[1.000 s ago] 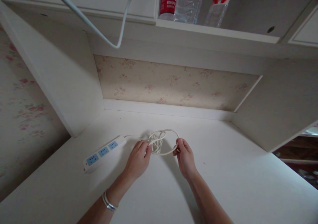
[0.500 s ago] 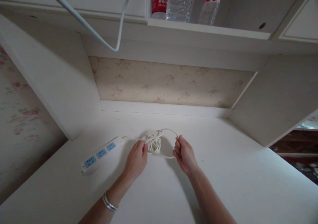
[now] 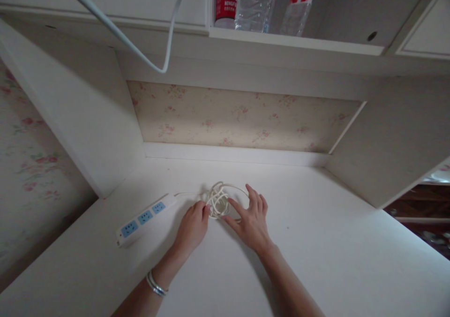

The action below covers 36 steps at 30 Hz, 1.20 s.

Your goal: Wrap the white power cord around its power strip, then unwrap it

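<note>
A tangled coil of off-white power cord [image 3: 218,200] lies on the white desktop [image 3: 218,270]. My left hand [image 3: 192,223] pinches the cord at the coil's left side between thumb and fingers. At the coil's right side is my right hand [image 3: 249,218], its fingers spread and its thumb and a fingertip at the coil's edge. A loose loop of the cord arcs behind that hand, which partly hides it. The cord runs left to a white power strip [image 3: 145,218] with blue socket faces, lying at a slant beside my left hand.
Above the desk, an open shelf [image 3: 295,44] holds bottles, among them a red-labelled bottle [image 3: 225,3] and a clear bottle [image 3: 251,5]. A pale bent tube [image 3: 140,54] hangs across the upper left. Side panels [image 3: 80,101] flank the desk, with flowered wallpaper [image 3: 228,115] behind.
My right hand has let go of the cord loop, spread its fingers and moved slightly left toward the coil. The loop has drawn in. My left hand keeps its pinch.
</note>
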Each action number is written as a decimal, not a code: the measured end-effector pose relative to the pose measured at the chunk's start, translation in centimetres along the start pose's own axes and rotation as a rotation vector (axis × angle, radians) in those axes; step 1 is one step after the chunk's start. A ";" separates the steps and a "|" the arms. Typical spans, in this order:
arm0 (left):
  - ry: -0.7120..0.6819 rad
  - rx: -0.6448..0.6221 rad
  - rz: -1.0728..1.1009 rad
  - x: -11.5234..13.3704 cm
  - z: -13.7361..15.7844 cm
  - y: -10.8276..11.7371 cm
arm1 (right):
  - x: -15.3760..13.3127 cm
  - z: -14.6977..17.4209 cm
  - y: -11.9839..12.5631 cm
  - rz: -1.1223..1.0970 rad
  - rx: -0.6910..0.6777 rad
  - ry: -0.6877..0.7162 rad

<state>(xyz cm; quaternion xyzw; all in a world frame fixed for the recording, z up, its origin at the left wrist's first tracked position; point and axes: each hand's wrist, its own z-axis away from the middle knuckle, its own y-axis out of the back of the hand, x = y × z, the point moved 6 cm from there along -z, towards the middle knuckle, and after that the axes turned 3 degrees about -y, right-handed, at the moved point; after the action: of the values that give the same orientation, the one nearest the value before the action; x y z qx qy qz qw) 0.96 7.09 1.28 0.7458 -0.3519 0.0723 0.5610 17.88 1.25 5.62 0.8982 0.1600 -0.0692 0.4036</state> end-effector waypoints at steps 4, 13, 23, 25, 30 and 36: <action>0.002 0.008 0.034 0.0 0.0 0.1 | -0.9 0.0 0.1 0.107 -0.016 0.091; -0.007 0.010 0.070 0.4 -0.1 0.1 | -1.1 0.8 -2.9 -0.042 -0.238 0.197; 0.045 0.076 0.105 -0.3 -0.4 0.7 | 0.5 0.2 -1.6 -0.192 -0.140 0.018; 0.046 0.079 0.116 -0.1 -0.4 0.8 | 0.5 0.2 -1.6 -0.215 -0.122 -0.003; -0.005 0.078 0.164 1.4 0.1 1.5 | -0.6 0.5 -1.5 -0.155 -0.100 0.031; -0.023 0.056 0.113 3.9 1.3 1.2 | -0.5 0.5 -1.8 -0.285 -0.047 -0.134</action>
<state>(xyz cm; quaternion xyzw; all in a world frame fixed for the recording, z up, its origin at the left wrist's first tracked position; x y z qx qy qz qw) 2.70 4.06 3.71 0.7410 -0.3976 0.1054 0.5308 16.80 1.87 4.12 0.8501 0.2602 -0.1816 0.4204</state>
